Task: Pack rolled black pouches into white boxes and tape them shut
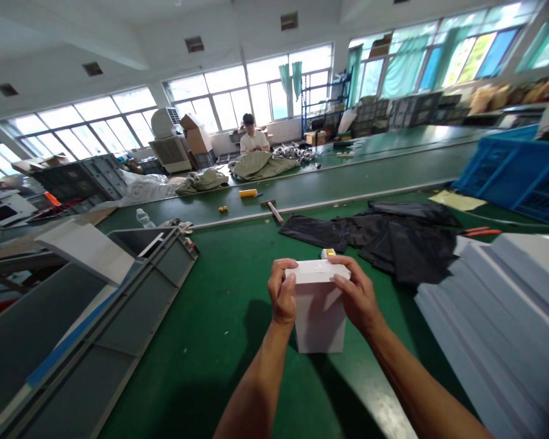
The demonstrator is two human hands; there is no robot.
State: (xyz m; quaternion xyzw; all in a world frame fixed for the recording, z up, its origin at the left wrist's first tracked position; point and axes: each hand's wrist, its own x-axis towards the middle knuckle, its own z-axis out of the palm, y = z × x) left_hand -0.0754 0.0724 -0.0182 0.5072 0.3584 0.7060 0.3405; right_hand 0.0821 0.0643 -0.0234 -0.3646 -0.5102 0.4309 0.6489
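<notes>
A white cardboard box [320, 320] stands upright on the green tabletop [210, 323] in front of me. My left hand [283, 292] grips its top left corner, with the thumb on the near side and the fingers over the top edge. At the top right corner my right hand [357, 292] holds the box in the same way, thumb near the front edge. The top of the box looks closed between my hands. Just behind it sits a small white item with a yellow patch [328, 252], partly hidden by the box.
On the left is a grey crate [132, 329] with white boards. Flat white-grey sheets [498, 317] are stacked at right, near black cloth [393, 244] and a blue crate [521, 171]. A hammer [274, 211] lies ahead; a person [254, 140] sits beyond.
</notes>
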